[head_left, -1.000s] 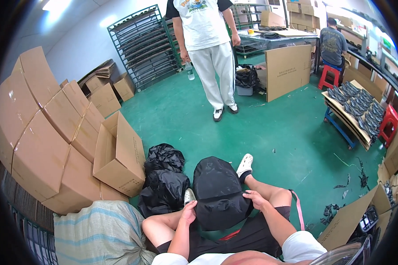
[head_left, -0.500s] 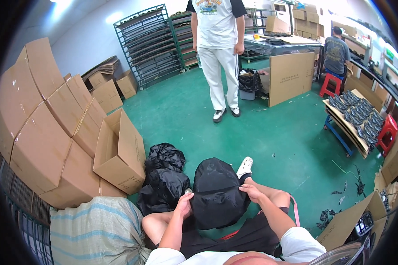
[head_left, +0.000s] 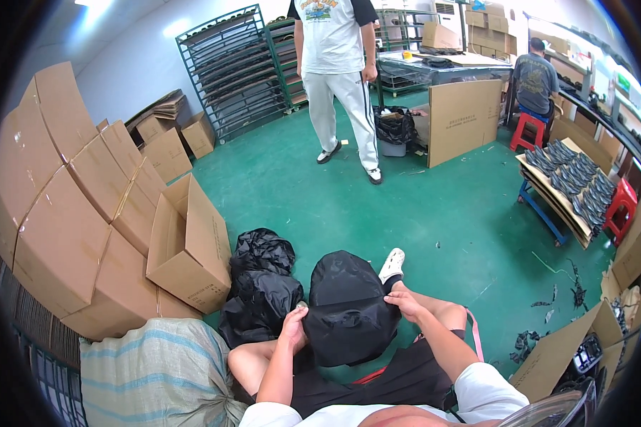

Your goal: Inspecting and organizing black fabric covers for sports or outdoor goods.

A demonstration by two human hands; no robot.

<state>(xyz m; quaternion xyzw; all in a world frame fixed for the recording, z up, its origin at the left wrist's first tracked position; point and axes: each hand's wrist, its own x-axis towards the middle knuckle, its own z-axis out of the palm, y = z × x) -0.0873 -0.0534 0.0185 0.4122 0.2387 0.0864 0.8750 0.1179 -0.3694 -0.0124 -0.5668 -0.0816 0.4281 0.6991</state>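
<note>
Between my knees hangs a black fabric cover [head_left: 349,324] with a rounded top and a fold running across its middle. My left hand [head_left: 294,327] is closed on its left edge at the height of that fold. On the opposite edge, the fingers of my right hand [head_left: 407,306] pinch the cloth. The fabric is stretched between the two hands. Just left of my left hand lies a heap of crumpled black fabric [head_left: 262,302] on the floor.
An open cardboard box [head_left: 199,263] and stacked cartons [head_left: 57,242] stand at left, behind a striped woven sack [head_left: 149,370]. A person [head_left: 338,78] stands ahead; another person [head_left: 535,82] sits far right. A low cart [head_left: 566,192] holds dark parts. An open carton [head_left: 563,356] is at lower right.
The standing person has shifted left, with the feet now further apart. Both my hands keep their hold on the cover, whose fold looks sharper. The view has shifted slightly.
</note>
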